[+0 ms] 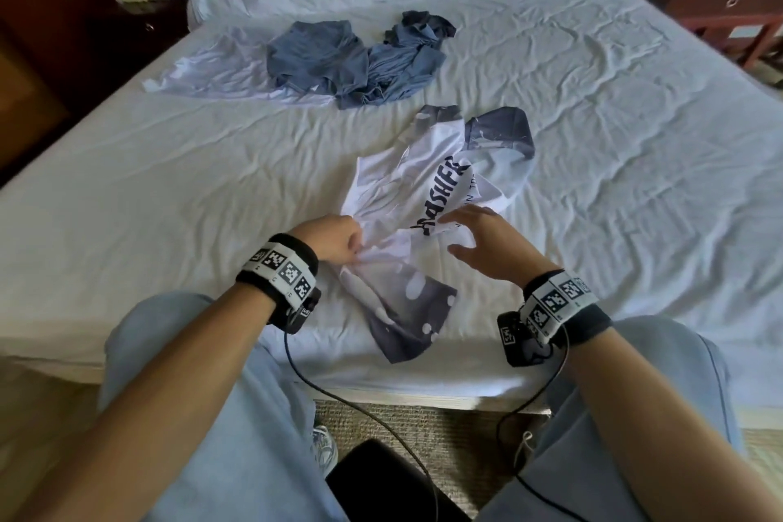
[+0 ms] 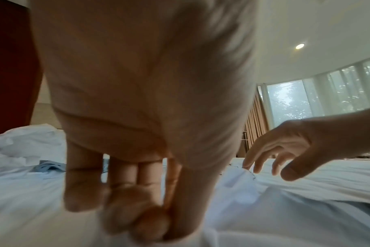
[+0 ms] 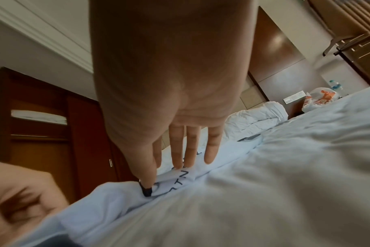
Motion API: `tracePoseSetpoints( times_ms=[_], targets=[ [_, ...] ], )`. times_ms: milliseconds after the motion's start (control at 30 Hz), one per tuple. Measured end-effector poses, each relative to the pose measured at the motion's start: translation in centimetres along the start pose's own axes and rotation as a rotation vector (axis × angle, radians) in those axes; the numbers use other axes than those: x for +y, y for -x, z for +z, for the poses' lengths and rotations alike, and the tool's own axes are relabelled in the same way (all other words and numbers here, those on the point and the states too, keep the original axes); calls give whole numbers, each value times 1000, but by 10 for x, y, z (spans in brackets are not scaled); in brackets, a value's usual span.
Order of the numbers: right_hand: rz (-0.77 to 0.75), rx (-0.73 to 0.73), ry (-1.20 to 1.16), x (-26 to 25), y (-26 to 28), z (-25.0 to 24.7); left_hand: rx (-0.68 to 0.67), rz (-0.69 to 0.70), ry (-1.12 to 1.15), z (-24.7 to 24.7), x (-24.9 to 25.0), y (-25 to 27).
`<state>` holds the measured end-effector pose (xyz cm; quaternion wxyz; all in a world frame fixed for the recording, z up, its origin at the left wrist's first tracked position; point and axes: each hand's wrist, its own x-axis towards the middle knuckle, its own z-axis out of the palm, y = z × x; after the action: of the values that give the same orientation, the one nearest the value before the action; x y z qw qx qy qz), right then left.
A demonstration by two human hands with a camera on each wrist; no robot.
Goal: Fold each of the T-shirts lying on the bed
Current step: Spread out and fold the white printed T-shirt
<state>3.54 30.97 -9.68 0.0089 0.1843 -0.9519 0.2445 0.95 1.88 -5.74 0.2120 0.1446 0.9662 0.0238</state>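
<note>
On the near edge of the white-sheeted bed (image 1: pixel 169 165), crumpled white-and-grey printed cotton T-shirt (image 1: pixel 428 199), bunched fabric pinched in left hand (image 1: pixel 334 239), right hand (image 1: pixel 487 242) spread flat, fingertips touching black lettering.

"ASHER" across white T-shirt (image 1: pixel 428 186)

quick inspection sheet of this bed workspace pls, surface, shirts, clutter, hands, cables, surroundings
surface: bed, wrinkled white sheet.
job's things: printed white T-shirt crumpled near the front edge; blue shirts heaped farther back on a white garment; none folded.
clutter: nothing seen.
grippers: left hand grips the printed shirt's bunched fabric; right hand open, fingertips touching it.
cables: black cables hang from both wrist units.
surroundings: dark wooden nightstand left, wooden chair right.
</note>
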Motion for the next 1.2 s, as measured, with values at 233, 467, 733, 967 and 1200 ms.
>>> tracePoseSetpoints(
  times_ms=[233, 467, 733, 967, 1200],
  targets=[
    [74, -82, 107, -6, -6, 11, 59, -208, -148, 2, -21, 17],
    [-49, -75, 46, -18, -2, 12, 150, -157, 296, 8, -13, 11],
    [-448, -18, -85, -58, 3, 29, 526, -180, 1512, -23, -10, 24],
    [-563, -39, -108, -95, 10, 39, 433, -429, 1099, -12, -68, 31],
    [-191, 271, -93, -50, -24, 23, 570, -310, 353, 18, -55, 28]
  ],
)
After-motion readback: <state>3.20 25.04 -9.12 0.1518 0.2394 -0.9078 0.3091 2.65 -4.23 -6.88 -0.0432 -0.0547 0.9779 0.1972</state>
